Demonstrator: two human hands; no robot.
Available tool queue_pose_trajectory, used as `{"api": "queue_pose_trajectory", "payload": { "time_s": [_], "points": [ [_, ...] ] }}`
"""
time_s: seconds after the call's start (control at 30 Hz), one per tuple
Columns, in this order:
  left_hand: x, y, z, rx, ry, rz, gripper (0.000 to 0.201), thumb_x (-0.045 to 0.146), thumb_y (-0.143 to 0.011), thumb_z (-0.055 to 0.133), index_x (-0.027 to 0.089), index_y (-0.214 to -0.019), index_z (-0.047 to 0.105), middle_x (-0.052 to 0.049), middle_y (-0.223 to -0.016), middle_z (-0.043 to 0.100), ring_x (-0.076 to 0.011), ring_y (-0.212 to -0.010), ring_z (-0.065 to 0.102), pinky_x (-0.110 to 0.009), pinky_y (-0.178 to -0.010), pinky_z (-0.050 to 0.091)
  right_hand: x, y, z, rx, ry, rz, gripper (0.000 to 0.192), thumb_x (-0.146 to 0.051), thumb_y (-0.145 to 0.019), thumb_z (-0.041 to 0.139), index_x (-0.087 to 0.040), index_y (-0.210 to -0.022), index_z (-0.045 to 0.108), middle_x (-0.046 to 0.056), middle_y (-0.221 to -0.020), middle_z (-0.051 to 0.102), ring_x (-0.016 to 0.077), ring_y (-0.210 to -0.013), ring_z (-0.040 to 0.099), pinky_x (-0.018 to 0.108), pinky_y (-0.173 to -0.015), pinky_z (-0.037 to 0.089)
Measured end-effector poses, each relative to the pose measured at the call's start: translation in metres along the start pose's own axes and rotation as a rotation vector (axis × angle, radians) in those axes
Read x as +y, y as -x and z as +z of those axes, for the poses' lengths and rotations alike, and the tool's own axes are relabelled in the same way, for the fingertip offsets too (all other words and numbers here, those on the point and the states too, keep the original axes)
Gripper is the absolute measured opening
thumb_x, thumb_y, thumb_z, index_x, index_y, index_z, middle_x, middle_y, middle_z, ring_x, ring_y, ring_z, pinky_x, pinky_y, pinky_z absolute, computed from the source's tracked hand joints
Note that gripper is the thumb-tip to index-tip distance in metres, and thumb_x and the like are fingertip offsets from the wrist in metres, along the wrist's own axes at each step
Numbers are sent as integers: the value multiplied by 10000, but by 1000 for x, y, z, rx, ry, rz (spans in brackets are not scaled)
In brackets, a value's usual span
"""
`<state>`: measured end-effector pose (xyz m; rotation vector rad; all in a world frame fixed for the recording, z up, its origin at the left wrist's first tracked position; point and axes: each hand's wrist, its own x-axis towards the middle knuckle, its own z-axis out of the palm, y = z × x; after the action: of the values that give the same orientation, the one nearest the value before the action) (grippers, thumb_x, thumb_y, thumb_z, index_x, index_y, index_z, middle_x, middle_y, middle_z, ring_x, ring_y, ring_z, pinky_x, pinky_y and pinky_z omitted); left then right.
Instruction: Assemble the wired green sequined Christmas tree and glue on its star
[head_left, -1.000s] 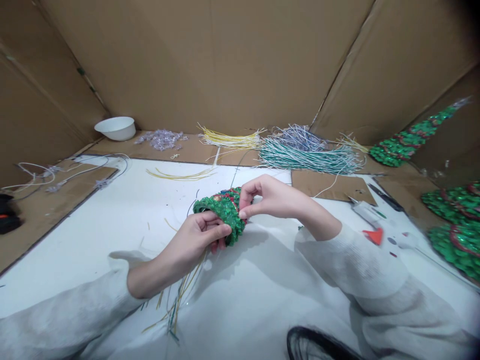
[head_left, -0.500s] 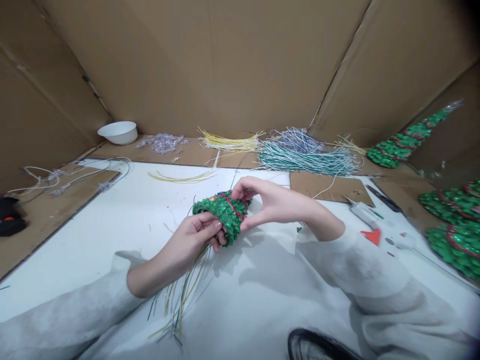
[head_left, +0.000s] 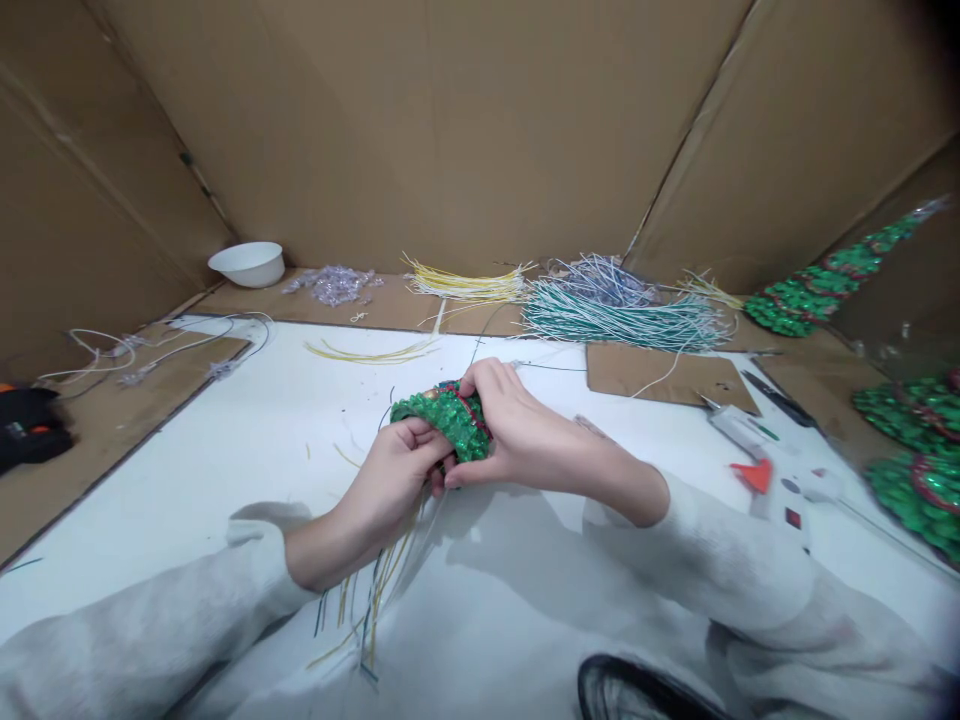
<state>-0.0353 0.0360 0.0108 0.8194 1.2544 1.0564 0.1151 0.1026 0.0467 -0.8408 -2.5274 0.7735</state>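
Both hands hold a small green beaded Christmas tree (head_left: 450,420) with red trim, tipped on its side over the white tabletop. My left hand (head_left: 401,470) pinches its wide base rim, thumb and fingers closed. Wrapped over the top and near side of the tree is my right hand (head_left: 517,430), its thumb below and fingers above. The tree's tip is hidden behind that hand. Yellow, white and dark green wires (head_left: 382,590) hang below the left hand; the hand hides where they come out.
Bundles of yellow wire (head_left: 466,283) and green-white wire (head_left: 626,318) lie at the back, with a white bowl (head_left: 249,265) and clear beads (head_left: 337,285) to their left. At right are a glue gun (head_left: 739,435), a knife (head_left: 778,398) and finished trees (head_left: 795,295).
My right hand has closed in round the tree, its thumb now nearer the left hand. The left hand keeps its pinch on the rim. The view has shifted slightly.
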Motion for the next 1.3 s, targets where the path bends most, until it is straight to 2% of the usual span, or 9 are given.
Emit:
{"api": "queue_pose_trajectory", "payload": {
  "time_s": [0.47,0.63,1.0,1.17,1.3],
  "points": [
    [0,1,8,71,24,90,148,141,-631,561,155,-539,446,64,-460,437,-40,-428,341,-146,-409,275,-5,0,0,-5,-19,61,568,-402,-596,780,-185,-900,354,58,-984,428,201,-898,428,315,-733,424],
    [-4,1,6,57,11,110,179,164,-677,573,155,-564,434,64,-492,404,-45,-465,311,-158,-440,273,-4,1,2,9,-28,38,567,-402,-596,781,-183,-906,361,59,-984,433,201,-899,426,314,-741,423],
    [-8,-2,3,50,8,130,162,188,-711,593,149,-600,482,54,-510,438,-54,-473,343,-168,-457,308,-4,0,0,5,-33,51,555,-384,-590,781,-185,-911,373,62,-978,442,212,-912,428,321,-742,417],
    [-1,4,3,5,-46,68,138,209,-736,605,137,-634,546,22,-549,537,-72,-488,452,-180,-484,388,-4,-1,-2,-4,-72,56,525,-365,-602,759,-190,-922,381,55,-985,452,207,-917,437,311,-735,419],
    [10,13,-1,46,-79,14,192,276,-751,633,127,-643,577,-4,-556,592,-88,-516,537,-181,-526,438,-4,0,-2,7,-86,34,492,-375,-625,735,-182,-923,394,57,-986,463,198,-910,442,307,-736,419]
  ]
}}
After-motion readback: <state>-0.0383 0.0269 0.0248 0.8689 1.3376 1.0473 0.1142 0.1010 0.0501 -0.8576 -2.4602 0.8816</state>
